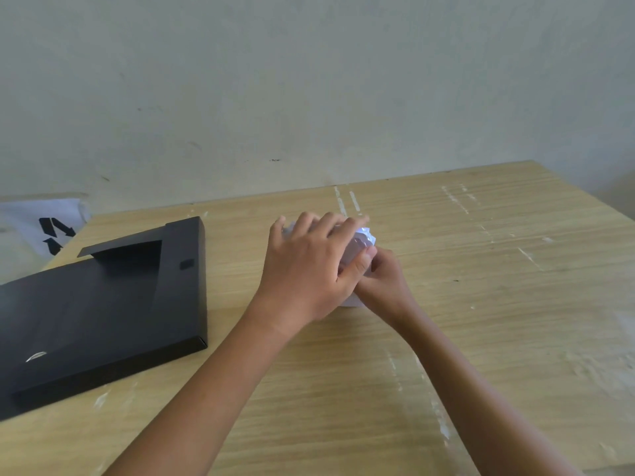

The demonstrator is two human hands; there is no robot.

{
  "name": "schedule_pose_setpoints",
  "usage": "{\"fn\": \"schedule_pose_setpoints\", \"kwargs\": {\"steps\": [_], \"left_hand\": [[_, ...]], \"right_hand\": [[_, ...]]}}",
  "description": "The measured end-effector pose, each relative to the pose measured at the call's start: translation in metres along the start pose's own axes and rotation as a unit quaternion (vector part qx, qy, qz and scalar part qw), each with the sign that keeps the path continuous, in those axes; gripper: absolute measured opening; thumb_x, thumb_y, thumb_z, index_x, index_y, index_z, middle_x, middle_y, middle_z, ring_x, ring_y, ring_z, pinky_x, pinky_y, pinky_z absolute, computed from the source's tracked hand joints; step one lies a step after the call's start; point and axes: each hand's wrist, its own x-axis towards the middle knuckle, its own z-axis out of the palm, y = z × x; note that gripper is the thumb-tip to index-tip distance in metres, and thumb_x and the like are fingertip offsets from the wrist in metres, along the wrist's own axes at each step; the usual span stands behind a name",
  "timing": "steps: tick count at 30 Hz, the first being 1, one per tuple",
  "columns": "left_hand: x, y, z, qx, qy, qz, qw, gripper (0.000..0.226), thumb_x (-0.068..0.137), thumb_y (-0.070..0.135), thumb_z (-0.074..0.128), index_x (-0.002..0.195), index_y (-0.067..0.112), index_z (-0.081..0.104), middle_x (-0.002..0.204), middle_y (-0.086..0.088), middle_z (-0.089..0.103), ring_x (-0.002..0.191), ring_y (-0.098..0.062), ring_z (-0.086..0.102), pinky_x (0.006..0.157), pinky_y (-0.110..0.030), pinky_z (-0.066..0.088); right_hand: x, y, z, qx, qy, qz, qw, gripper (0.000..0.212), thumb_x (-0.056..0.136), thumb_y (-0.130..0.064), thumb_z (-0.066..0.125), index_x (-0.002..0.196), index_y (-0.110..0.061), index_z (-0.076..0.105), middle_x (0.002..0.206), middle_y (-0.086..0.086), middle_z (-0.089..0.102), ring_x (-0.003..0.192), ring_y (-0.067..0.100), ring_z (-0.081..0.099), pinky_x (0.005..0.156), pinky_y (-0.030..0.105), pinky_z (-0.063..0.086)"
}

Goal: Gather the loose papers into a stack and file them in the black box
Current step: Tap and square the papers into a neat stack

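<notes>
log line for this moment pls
phase: gathering | hands: left hand and right hand both hold white paper on table | black box: open, left of hands, apart

We see a light wood-grain bench (pixel 481 304) with pale scuff streaks, a plain grey-green wall (pixel 309 80) behind, white sheet with black arrows (pixel 44 225) far left.

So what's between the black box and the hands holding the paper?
Only bare wooden table, seen in the head view, lies between the black box and the left hand on the paper.
</notes>
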Motion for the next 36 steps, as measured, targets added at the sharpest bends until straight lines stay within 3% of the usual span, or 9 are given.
{"fn": "schedule_pose_setpoints", "kwargs": {"steps": [3, 8, 11, 13, 14, 23, 26, 31, 36], "left_hand": [[0.003, -0.007, -0.003, -0.014, 0.025, -0.043, 0.999, 0.056, 0.099, 0.061, 0.027, 0.146, 0.037, 0.045, 0.141, 0.015, 0.056, 0.131, -0.018, 0.049, 0.113, -0.054, 0.032], [-0.004, -0.022, 0.004, -0.161, 0.066, -0.04, 0.984, 0.051, 0.102, 0.052, 0.04, 0.15, 0.036, 0.042, 0.149, 0.015, 0.047, 0.133, -0.014, 0.045, 0.105, -0.034, 0.043], [-0.015, -0.033, 0.021, -0.443, 0.092, -0.184, 0.872, 0.071, 0.091, 0.058, 0.06, 0.153, 0.037, 0.033, 0.151, 0.018, 0.046, 0.136, -0.004, 0.045, 0.109, -0.025, 0.036], [-0.02, -0.033, 0.037, -0.591, 0.025, -0.247, 0.768, 0.069, 0.083, 0.054, 0.072, 0.142, 0.028, 0.047, 0.131, 0.018, 0.063, 0.12, -0.004, 0.06, 0.099, -0.023, 0.047], [-0.022, -0.031, 0.045, -0.603, 0.003, -0.251, 0.757, 0.057, 0.083, 0.049, 0.076, 0.13, 0.024, 0.055, 0.116, 0.017, 0.07, 0.107, -0.005, 0.066, 0.088, -0.02, 0.05], [-0.03, -0.024, 0.06, -0.636, 0.027, -0.3, 0.711, 0.021, 0.089, 0.025, 0.077, 0.107, 0.018, 0.069, 0.101, 0.001, 0.078, 0.091, -0.01, 0.073, 0.077, -0.025, 0.059], [-0.032, -0.022, 0.063, -0.647, 0.037, -0.303, 0.698, 0.025, 0.088, 0.025, 0.077, 0.11, 0.015, 0.068, 0.103, -0.001, 0.078, 0.093, -0.013, 0.075, 0.076, -0.026, 0.059], [-0.034, -0.016, 0.068, -0.642, 0.065, -0.318, 0.694, 0.023, 0.088, 0.025, 0.078, 0.108, 0.016, 0.069, 0.103, -0.002, 0.079, 0.097, -0.02, 0.075, 0.082, -0.035, 0.061], [-0.036, -0.012, 0.07, -0.641, 0.092, -0.322, 0.691, 0.018, 0.088, 0.024, 0.079, 0.102, 0.017, 0.07, 0.099, -0.001, 0.079, 0.094, -0.02, 0.076, 0.082, -0.037, 0.062]], "right_hand": [[0.004, 0.004, -0.003, -0.01, -0.007, 0.021, 1.0, 0.041, 0.087, -0.03, 0.071, 0.072, 0.006, 0.058, 0.06, 0.006, 0.046, 0.057, 0.015, 0.04, 0.05, 0.036, 0.031], [-0.001, -0.002, -0.004, 0.0, -0.011, 0.052, 0.999, 0.015, 0.097, -0.017, 0.063, 0.086, -0.011, 0.071, 0.075, 0.002, 0.066, 0.068, 0.013, 0.059, 0.06, 0.033, 0.048], [-0.003, -0.008, -0.004, 0.039, -0.004, 0.085, 0.996, 0.013, 0.099, -0.019, 0.061, 0.094, -0.021, 0.072, 0.091, 0.008, 0.074, 0.08, 0.013, 0.069, 0.069, 0.042, 0.059], [-0.003, -0.011, -0.004, 0.058, -0.003, 0.084, 0.995, 0.013, 0.099, -0.018, 0.061, 0.094, -0.022, 0.072, 0.094, 0.008, 0.075, 0.082, 0.012, 0.07, 0.071, 0.039, 0.06], [-0.003, -0.013, -0.003, 0.062, -0.003, 0.084, 0.995, 0.013, 0.099, -0.017, 0.061, 0.094, -0.023, 0.072, 0.093, 0.004, 0.075, 0.081, 0.01, 0.07, 0.071, 0.034, 0.059], [-0.007, -0.013, -0.002, 0.02, 0.019, 0.078, 0.997, 0.006, 0.096, -0.023, 0.065, 0.1, -0.019, 0.068, 0.094, -0.001, 0.075, 0.084, 0.007, 0.073, 0.068, 0.026, 0.059], [-0.005, -0.018, 0.0, -0.004, 0.042, 0.057, 0.997, 0.021, 0.1, -0.033, 0.058, 0.104, -0.014, 0.063, 0.095, 0.007, 0.071, 0.084, 0.02, 0.07, 0.07, 0.039, 0.058], [0.003, -0.031, -0.002, -0.006, 0.076, 0.009, 0.997, 0.043, 0.106, -0.034, 0.044, 0.077, -0.003, 0.047, 0.07, 0.003, 0.036, 0.064, 0.016, 0.032, 0.055, 0.03, 0.028], [0.004, -0.03, -0.001, 0.022, 0.087, 0.052, 0.995, 0.062, 0.103, -0.048, 0.041, 0.079, 0.009, 0.044, 0.073, 0.005, 0.041, 0.067, 0.019, 0.034, 0.059, 0.037, 0.029]]}}
